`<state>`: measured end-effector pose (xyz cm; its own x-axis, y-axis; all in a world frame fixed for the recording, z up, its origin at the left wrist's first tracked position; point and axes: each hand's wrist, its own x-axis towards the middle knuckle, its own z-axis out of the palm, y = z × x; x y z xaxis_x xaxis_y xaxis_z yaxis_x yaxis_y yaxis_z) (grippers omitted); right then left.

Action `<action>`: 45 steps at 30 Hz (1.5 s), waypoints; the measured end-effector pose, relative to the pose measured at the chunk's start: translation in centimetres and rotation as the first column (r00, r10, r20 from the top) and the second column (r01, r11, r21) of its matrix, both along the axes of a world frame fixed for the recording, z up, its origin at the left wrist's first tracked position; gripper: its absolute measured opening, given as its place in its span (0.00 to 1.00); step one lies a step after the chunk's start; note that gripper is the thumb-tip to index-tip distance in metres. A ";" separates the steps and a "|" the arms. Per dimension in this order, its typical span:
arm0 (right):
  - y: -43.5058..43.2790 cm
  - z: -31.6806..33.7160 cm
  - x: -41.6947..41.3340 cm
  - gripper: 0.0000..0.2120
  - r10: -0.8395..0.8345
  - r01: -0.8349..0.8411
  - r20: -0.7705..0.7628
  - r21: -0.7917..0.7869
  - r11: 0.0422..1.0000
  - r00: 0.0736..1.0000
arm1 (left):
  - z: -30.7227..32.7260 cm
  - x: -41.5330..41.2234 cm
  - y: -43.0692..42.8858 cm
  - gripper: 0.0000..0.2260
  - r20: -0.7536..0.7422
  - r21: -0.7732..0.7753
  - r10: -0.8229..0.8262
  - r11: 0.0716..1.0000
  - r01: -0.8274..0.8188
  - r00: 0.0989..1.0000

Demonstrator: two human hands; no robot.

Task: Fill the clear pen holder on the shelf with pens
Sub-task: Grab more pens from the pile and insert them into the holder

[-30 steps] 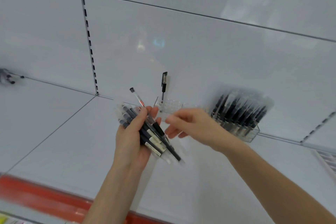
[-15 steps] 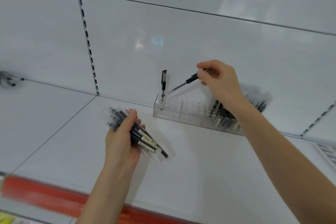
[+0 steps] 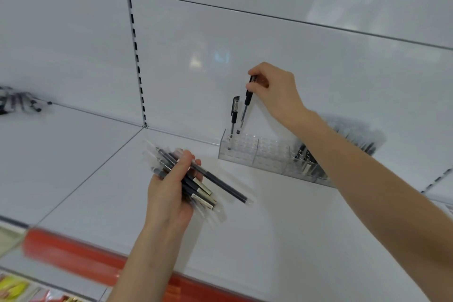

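Hold the slim black-capped pen with a clear barrel (image 3: 245,105) high, by its cap end, pinched between the thumb and curled fingers of the right hand (image 3: 274,88). Directly below that hand, look for the pen tip at the top face of the long clear plastic pen holder with a grid of small holes (image 3: 259,152). Cannot tell whether the tip is in a hole yet; judging by the lean, probably not seated.

Bring the barrel upright first. Then aim at a free hole just beside the matching black-capped pen (image 3: 234,113) standing at the holder's end, on the fingertip side of the hand, and lower straight down. Avoid pushing at a slant: likely to catch on the grid or knock the neighbour over. Release only once the pen is bottomed out and standing unaided.

Fill hole by hole toward the wrist side, where a block of black pens (image 3: 306,162) sits in the holder under the right forearm. Many bare holes between that block and the hand, so plenty left to do.

Nearer the body, grip the loose bundle of dark pens in clear sleeves (image 3: 196,179) firmly in the curled fingers of the left hand (image 3: 169,193), above the white shelf board (image 3: 282,240). Mind the long dark pen (image 3: 225,186) jutting past those fingers toward the holder: probably the first to slip, and the handiest next pick.
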<state>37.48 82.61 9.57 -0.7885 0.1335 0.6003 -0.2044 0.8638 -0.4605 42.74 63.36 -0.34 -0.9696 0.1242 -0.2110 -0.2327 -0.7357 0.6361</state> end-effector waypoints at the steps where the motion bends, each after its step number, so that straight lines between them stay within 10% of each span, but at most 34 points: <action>1: 0.0 0.0 -0.2 0.10 -0.004 0.004 0.005 0.018 1.000 1.000 | -0.1 0.0 0.0 0.05 -0.005 0.007 -0.001 1.000 0.001 1.000; 40: 0.6 -3.2 -1.9 0.08 0.035 -0.030 0.235 -0.027 0.999 0.971 | -1.2 -0.4 0.8 0.06 0.044 0.042 0.027 0.999 -0.029 0.999; 45: 0.4 -2.5 2.6 0.11 0.018 -0.008 0.052 -0.181 0.983 0.998 | -0.6 -0.5 1.1 0.04 0.064 0.074 0.055 0.995 -0.060 0.996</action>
<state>40.06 83.00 7.05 -0.8210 0.2253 0.5246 -0.1864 0.7627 -0.6193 42.23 64.48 -0.96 -0.9609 0.0869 -0.2630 -0.2261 -0.7946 0.5634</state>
